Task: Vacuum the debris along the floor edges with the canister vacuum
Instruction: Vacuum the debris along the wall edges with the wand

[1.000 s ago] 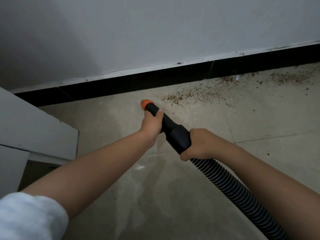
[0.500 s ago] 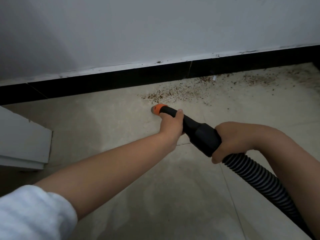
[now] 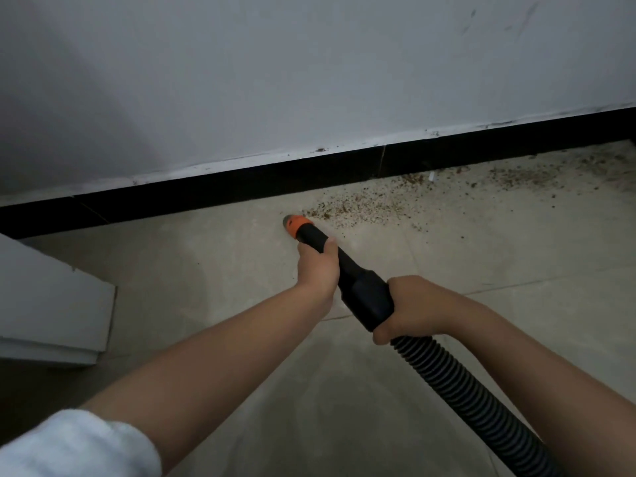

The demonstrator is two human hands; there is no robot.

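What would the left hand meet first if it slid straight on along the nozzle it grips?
The left hand would likely reach the nozzle's orange tip first, then bare floor tile short of the black baseboard; depth is unclear.

A dim, plain white wall (image 3: 309,63) meets a black skirting strip (image 3: 206,194) above pale beige floor tiles (image 3: 172,270); a white cabinet corner (image 3: 51,304) stands left.

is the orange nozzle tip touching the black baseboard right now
Apart. The head view shows a strip of bare floor between the orange nozzle tip and the black baseboard.
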